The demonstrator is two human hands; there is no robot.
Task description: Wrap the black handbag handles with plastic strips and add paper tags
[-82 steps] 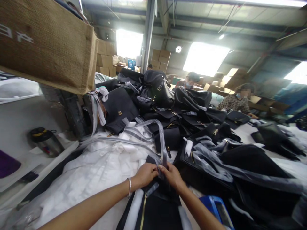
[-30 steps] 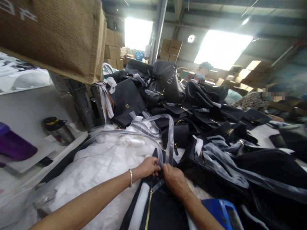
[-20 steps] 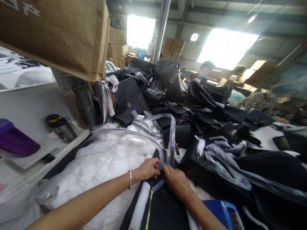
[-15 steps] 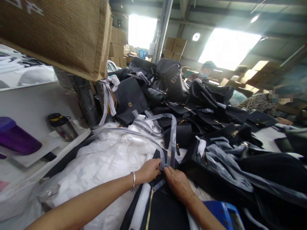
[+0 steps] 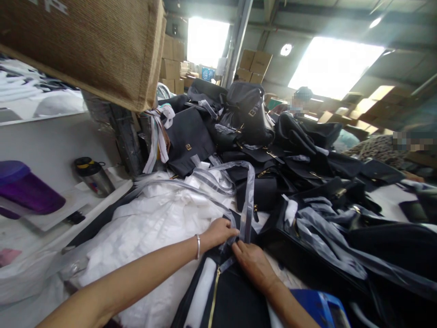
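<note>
A black handbag [image 5: 232, 300] with a gold zipper lies right in front of me. My left hand [image 5: 218, 232] is closed, pinching a clear plastic-wrapped strap [image 5: 247, 200] at the bag's top edge. My right hand [image 5: 252, 264] rests closed on the same strap end and the bag's top, fingertips meeting the left hand's. The strap loops upward and back over white wrapping paper [image 5: 150, 228]. A silver bracelet is on my left wrist.
A heap of black handbags [image 5: 259, 136] fills the table behind. A burlap box [image 5: 85, 45] overhangs at upper left. A steel flask [image 5: 94, 175] and a purple bottle [image 5: 27, 191] stand on a white shelf at left. Two people sit at the far right. A blue object [image 5: 321, 310] lies by my right forearm.
Both hands stay pinched on the strap at the bag's top. The view has shifted, so the scene sits further right in frame. My left hand has edged slightly right along the strap.
</note>
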